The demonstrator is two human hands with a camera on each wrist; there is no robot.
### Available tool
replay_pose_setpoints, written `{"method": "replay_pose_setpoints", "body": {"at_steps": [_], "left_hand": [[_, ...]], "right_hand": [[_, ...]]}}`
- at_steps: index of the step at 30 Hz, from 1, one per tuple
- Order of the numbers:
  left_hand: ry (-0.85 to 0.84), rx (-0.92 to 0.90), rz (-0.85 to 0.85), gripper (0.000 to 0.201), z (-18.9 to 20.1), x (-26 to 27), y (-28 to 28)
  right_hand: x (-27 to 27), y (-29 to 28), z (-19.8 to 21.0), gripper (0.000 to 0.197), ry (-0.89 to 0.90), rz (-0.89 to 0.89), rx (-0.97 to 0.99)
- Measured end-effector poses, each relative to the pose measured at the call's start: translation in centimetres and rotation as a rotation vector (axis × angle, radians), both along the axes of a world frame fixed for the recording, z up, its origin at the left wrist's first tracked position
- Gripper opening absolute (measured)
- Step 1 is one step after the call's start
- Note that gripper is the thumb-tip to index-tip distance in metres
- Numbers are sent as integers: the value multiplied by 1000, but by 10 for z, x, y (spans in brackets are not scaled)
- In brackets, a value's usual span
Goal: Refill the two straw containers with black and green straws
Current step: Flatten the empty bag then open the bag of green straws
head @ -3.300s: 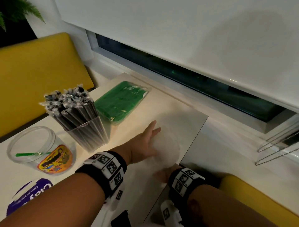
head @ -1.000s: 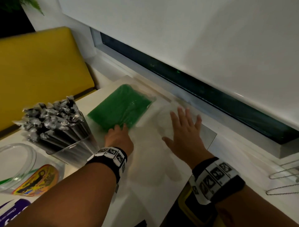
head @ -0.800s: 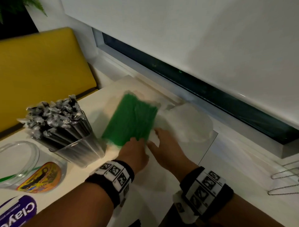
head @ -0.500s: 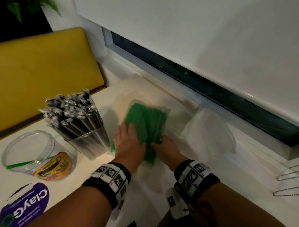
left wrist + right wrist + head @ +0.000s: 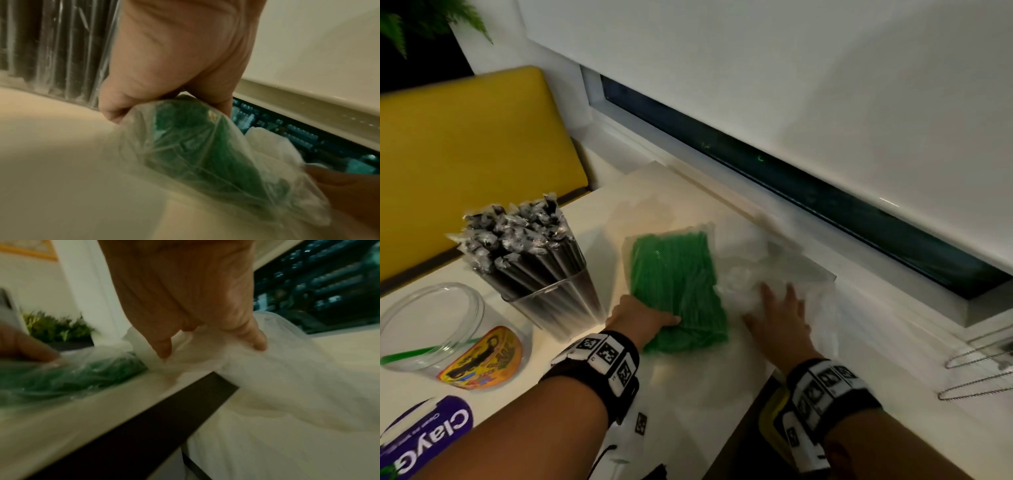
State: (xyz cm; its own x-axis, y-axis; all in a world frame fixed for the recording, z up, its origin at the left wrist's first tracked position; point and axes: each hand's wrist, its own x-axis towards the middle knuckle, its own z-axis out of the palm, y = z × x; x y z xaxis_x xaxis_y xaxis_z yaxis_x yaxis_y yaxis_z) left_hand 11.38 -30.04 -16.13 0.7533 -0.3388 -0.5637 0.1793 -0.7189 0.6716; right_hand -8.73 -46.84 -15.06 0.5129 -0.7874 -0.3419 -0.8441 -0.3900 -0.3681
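The left hand gripped the near end of the clear plastic packet of green straws, fingers curled round its corner. The packet lay flat on the white table, long axis running away from the person. The right hand, fingers spread, pressed crumpled clear wrapping near the table's right edge. Left stood a clear container of wrapped black straws, a round clear jar, and a purple label reading "Clay".
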Motion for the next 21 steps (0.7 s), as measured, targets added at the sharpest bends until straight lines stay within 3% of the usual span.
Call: {"method": "replay_pose_setpoints", "body": {"at_steps": [2, 5, 9, 12, 14, 15, 16, 18, 21], "left_hand": [[116, -161, 81, 104, -9, -4, 4], [158, -297, 172, 93, 21, -27, 11], [-31, -354, 101, 77, 51, -46, 18], [-595, -341, -162, 72, 71, -57, 21], [-969, -234, -399, 70, 75, -61, 18], [-1068, -177, -497, 66, 76, -63, 17], [-1130, -137, -580, 63, 76, -64, 18], [-1175, -47, -738, 59, 69, -66, 21], [-1017, 110, -983, 75, 71, -76, 31]], "right_hand": [[20, -4, -3, 76, 30, 30, -1], [48, -14, 1, 83, -9, 120, 48], [72, -13, 21, 98, -225, 133, 262], [78, -2, 29, 95, -422, 68, 393], [81, 4, 24, 93, -450, 19, 464], [81, 8, 23, 90, -439, 10, 489], [81, 8, 21, 80, -451, 12, 511], [78, 8, 21, 43, -560, -51, 570], [61, 3, 23, 23, -562, -203, 503]]}}
